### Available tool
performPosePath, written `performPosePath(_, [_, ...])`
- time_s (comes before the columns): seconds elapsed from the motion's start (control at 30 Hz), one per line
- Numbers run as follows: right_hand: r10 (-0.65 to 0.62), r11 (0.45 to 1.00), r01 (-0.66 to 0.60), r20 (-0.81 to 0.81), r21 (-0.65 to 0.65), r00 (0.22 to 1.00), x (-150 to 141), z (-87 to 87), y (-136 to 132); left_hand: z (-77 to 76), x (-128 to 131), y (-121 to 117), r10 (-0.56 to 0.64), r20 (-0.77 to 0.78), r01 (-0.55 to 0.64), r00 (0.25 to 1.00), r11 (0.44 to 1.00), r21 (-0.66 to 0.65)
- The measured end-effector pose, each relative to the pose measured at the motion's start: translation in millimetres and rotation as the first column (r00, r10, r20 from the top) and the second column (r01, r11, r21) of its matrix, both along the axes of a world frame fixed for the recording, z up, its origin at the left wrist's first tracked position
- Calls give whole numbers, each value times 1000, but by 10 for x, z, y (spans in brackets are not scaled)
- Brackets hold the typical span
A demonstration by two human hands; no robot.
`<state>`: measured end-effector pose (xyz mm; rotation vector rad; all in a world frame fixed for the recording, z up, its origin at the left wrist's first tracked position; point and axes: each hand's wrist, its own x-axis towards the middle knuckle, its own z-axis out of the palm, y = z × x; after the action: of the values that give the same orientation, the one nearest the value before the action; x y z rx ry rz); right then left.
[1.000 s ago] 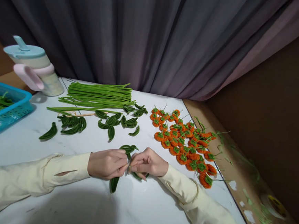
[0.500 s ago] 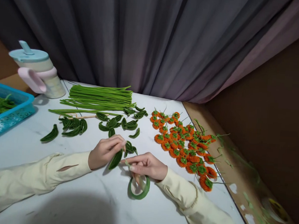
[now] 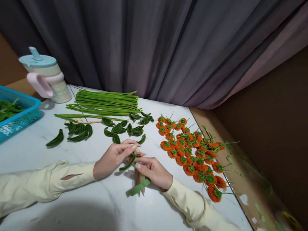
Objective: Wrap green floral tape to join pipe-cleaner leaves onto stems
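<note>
Thumb and fingers of my left hand (image 3: 110,160) pinch a dark green fuzzy leaf (image 3: 128,164), seen nearly edge-on. Just to its right, my right hand (image 3: 157,173) is closed with a roll of green tape (image 3: 140,187) hanging from its lower fingers, also edge-on. The fingertips of both hands meet at the base of the leaf, and the exact contact there is hidden. Beyond the hands lie several more dark green leaves (image 3: 117,128), loose and in small clusters. Orange fuzzy persimmon-like pieces with green tops (image 3: 181,159) spread to the right of my right hand.
Bright green fuzzy stems (image 3: 105,100) lie in a bundle at the back, near a thin wooden stick (image 3: 96,121). A lidded cup (image 3: 50,77) and a blue basket (image 3: 27,114) of greenery stand left. A grey curtain (image 3: 138,39) hangs behind; scraps litter the brown surface right.
The leaf in my left hand has turned from broadside to edge-on. The tape roll has swung from face-on to edge-on, and my hands have come closer together. The view has shifted slightly.
</note>
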<state>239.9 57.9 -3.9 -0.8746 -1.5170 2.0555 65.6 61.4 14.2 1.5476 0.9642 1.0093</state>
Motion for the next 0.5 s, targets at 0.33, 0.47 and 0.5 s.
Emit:
performPosePath(0.33, [-101,994,100,37,33,994,-20,2,-57,70,-51,112,-222,-4,222,975,975,-9])
performPosePath(0.47, [-134,990,132,53,54,990,-6,-18,-60,183,-190,269,-287,-269,364,919,879,307])
performPosePath(0.5, [-130,990,127,54,68,990,-2,-16,-58,204,-217,297,-289,-333,409,897,828,383])
